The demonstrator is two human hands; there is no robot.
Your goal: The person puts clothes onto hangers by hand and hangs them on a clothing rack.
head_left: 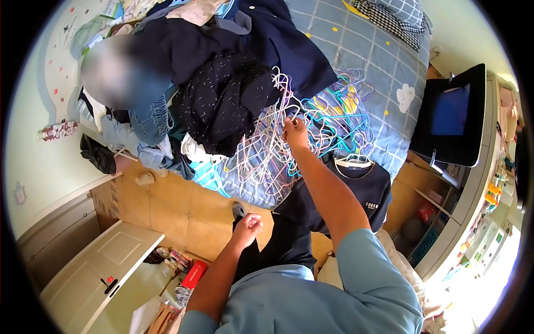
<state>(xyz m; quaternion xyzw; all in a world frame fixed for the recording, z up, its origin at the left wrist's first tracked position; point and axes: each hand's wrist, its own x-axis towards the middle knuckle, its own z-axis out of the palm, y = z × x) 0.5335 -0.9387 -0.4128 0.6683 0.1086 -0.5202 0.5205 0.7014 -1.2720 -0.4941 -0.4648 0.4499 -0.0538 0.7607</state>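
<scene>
My right hand (pixel 295 132) reaches over the bed to a tangled heap of white, blue and purple wire hangers (pixel 267 150), its fingers closed around part of a white hanger. Lower down, my left hand (pixel 248 227) is held above the floor in front of my body, fingers curled; whatever it may hold is too small to make out. To the right of the heap lies a black top (pixel 364 186) with small white lettering, a white hanger in its neck. A black patterned garment (pixel 222 100) lies left of the hangers.
A grid-patterned bed (pixel 384 78) carries piled dark clothes and jeans (pixel 147 125). At the right stands a black-framed screen (pixel 450 114) beside shelves. A white door (pixel 100 273) is at the lower left, near a red box (pixel 194 274). A blurred patch covers part of the upper left.
</scene>
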